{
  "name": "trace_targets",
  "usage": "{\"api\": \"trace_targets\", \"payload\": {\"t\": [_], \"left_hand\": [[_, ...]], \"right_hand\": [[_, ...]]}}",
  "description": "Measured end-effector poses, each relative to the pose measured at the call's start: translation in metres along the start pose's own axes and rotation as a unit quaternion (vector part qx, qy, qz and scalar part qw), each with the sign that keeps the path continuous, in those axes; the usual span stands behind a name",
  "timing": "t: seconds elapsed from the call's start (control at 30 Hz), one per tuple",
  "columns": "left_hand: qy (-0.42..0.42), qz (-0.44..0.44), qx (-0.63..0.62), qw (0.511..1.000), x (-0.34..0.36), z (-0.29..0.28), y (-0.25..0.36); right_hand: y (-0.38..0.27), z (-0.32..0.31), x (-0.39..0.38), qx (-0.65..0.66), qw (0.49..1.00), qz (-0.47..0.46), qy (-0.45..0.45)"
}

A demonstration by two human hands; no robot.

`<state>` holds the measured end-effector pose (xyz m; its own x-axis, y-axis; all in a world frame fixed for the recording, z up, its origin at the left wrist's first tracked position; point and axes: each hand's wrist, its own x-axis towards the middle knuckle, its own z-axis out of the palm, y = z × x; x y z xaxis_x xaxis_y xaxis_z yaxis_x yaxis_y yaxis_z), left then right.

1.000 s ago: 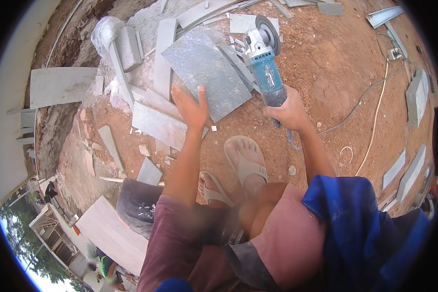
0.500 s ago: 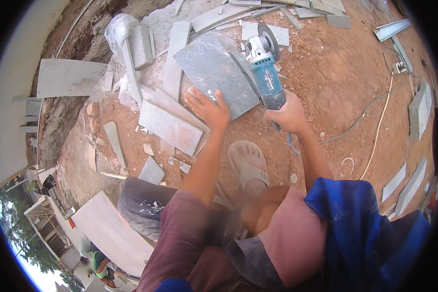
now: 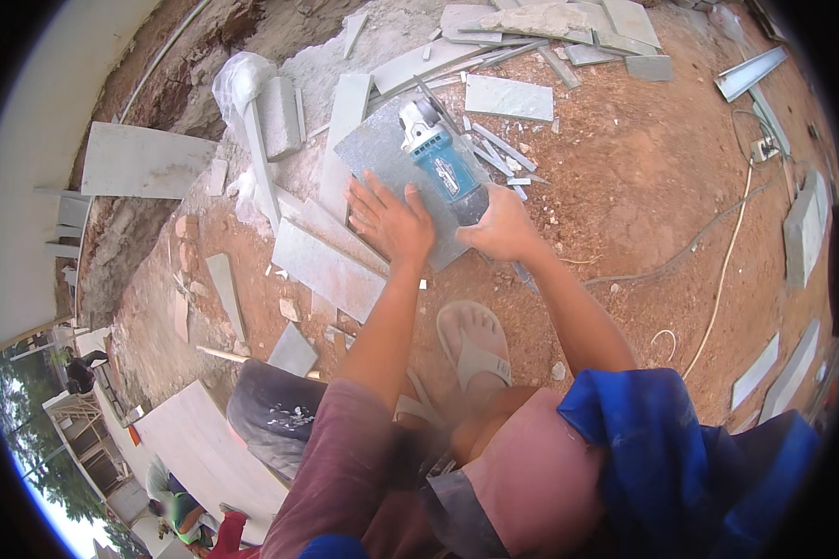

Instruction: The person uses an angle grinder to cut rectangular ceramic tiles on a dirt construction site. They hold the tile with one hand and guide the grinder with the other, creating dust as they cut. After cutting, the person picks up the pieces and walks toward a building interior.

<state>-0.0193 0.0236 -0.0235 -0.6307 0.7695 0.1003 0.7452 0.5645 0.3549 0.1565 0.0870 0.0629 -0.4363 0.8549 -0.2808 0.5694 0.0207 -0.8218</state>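
Note:
A teal angle grinder point(image 3: 447, 170) with a silver head is in my right hand point(image 3: 505, 225), the fingers wrapped round its dark rear grip. Its disc point(image 3: 434, 101) appears nearly edge-on at the slab's right side; I cannot tell whether it touches. Below the tool lies a grey stone slab point(image 3: 375, 142), partly covered by it. My left hand point(image 3: 393, 224) rests flat on the slab's near left part, fingers spread, holding nothing. Thin cut stone strips point(image 3: 500, 147) lie on the dirt just right of the slab.
More stone pieces point(image 3: 331, 270) lie left of the slab, with a pile of offcuts point(image 3: 531, 23) beyond. A cable point(image 3: 690, 244) runs right toward a socket box point(image 3: 764, 149). My sandalled foot point(image 3: 475, 345) stands close below. Another person point(image 3: 188, 522) is at the lower left.
My right hand has brought the grinder leftward, from beside the slab's right edge to over it. The strips on the dirt have come into fuller view. My left hand stays on the slab.

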Motion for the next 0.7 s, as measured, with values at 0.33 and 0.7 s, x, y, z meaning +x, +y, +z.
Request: {"api": "trace_targets", "payload": {"t": [0.33,0.7], "left_hand": [[-0.059,0.076,0.01,0.995,-0.002,-0.004,0.001],[-0.071,0.047,0.004,0.996,0.001,-0.011,0.01]], "right_hand": [[-0.04,0.035,0.069,-0.039,0.997,0.002,-0.073],[-0.032,0.045,0.084,-0.038,0.998,-0.015,-0.049]]}}
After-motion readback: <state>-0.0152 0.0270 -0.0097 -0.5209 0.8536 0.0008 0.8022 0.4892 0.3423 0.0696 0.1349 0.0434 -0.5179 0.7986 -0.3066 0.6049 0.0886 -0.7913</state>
